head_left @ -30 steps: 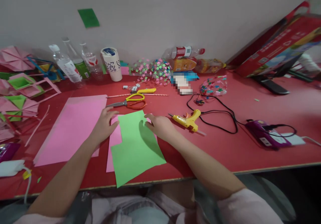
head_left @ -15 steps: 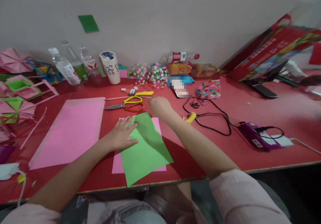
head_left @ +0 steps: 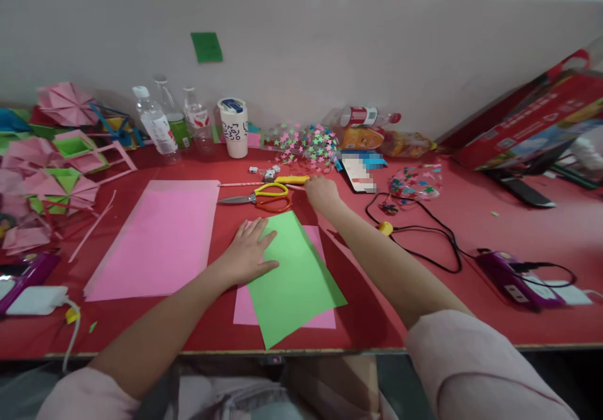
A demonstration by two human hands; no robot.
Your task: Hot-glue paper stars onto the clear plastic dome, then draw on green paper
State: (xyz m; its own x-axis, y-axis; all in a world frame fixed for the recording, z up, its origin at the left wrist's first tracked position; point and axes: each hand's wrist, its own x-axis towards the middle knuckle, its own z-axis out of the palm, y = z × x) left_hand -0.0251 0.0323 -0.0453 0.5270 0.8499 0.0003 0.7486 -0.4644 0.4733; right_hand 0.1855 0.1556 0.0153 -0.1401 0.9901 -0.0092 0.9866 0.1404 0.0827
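Note:
My left hand lies flat with fingers spread, over the left edge of a green paper sheet. Beneath that sheet, a pink paper shows at the sides, set at a different angle. My right hand is closed beyond the papers, at the right end of a yellow utility knife and a thin pink striped stick. Its fingertips are hidden, so what it grips cannot be made out. Scissors with yellow and red handles lie between the hands, blades pointing left.
Large pink sheets lie at the left, beside folded paper models. Bottles and a white cup stand along the partition. Star confetti, a glue gun with a black cord and a purple power strip are farther right.
The view has swung left, so everything sits farther right in the picture. Both hands stay about where they were relative to the papers and the knife.

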